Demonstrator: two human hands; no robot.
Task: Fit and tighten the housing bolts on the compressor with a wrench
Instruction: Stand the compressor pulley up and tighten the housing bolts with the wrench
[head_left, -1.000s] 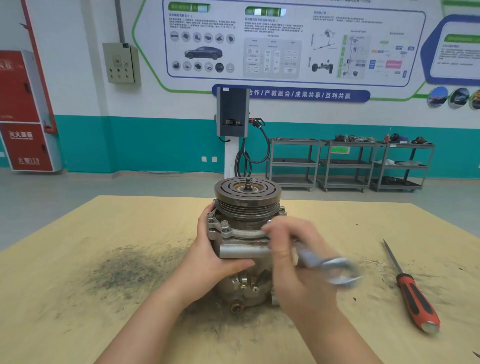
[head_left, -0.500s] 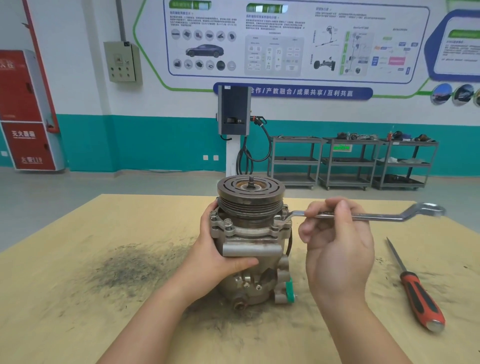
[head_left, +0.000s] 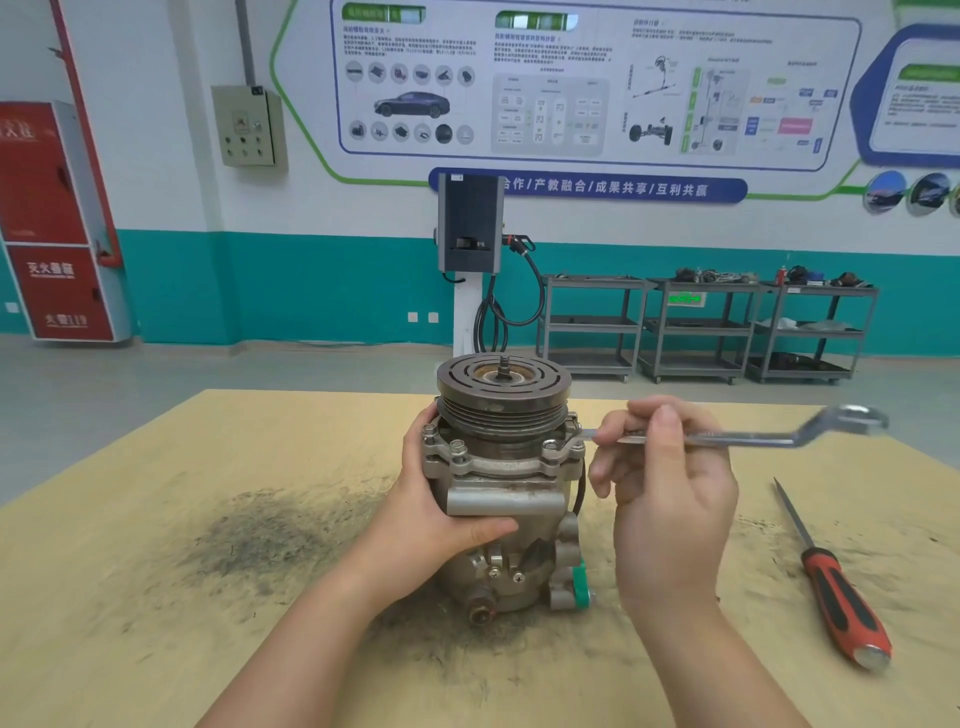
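A metal compressor (head_left: 506, 483) stands upright on the wooden table (head_left: 156, 519), its dark grooved pulley on top. Housing bolts (head_left: 458, 447) stick up from its flange. My left hand (head_left: 434, 519) wraps around the housing from the left, thumb across the front. My right hand (head_left: 665, 493) pinches the shank of a silver offset ring wrench (head_left: 753, 439). The wrench lies level, its near end at a bolt on the flange's right side and its far ring end out to the right.
A red-handled screwdriver (head_left: 836, 608) lies on the table to the right. Dark metal dust (head_left: 260, 540) stains the wood left of the compressor. Beyond the table stand a charging post (head_left: 470, 244) and grey shelf carts (head_left: 706, 327).
One second ago my right hand held the wrench low in front of the compressor. It has lifted and swung it out to the right, level at the flange. My left hand kept its hold.
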